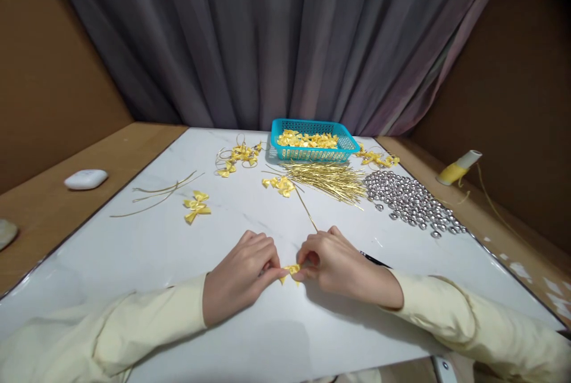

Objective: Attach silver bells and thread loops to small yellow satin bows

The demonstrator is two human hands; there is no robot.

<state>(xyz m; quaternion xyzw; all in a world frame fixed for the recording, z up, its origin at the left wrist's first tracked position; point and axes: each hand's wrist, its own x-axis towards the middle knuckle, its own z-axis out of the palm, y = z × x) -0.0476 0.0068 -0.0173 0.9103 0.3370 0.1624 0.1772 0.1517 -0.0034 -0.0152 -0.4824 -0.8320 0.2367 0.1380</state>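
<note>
Near the front of the white table, my left hand (pixel 250 267) and my right hand (pixel 328 261) pinch a small yellow ribbon bow (pixel 292 270) from both sides. Fingertips cover part of the bow. A gold wire tie (pixel 307 209) runs from above my right hand back toward a small group of yellow bows (pixel 281 185). Two or so loose bows (pixel 196 207) lie left of my hands. Under my right wrist a dark thin tool (pixel 375 259) sticks out, mostly hidden.
A blue basket (pixel 312 151) of yellow bows stands at the back. In front lie gold ties (pixel 330 179), with silver beads (pixel 410 201) to the right. Bows with cords (pixel 241 156) lie back left. A thread spool (pixel 459 168) and a white object (pixel 86 179) sit on the side ledges.
</note>
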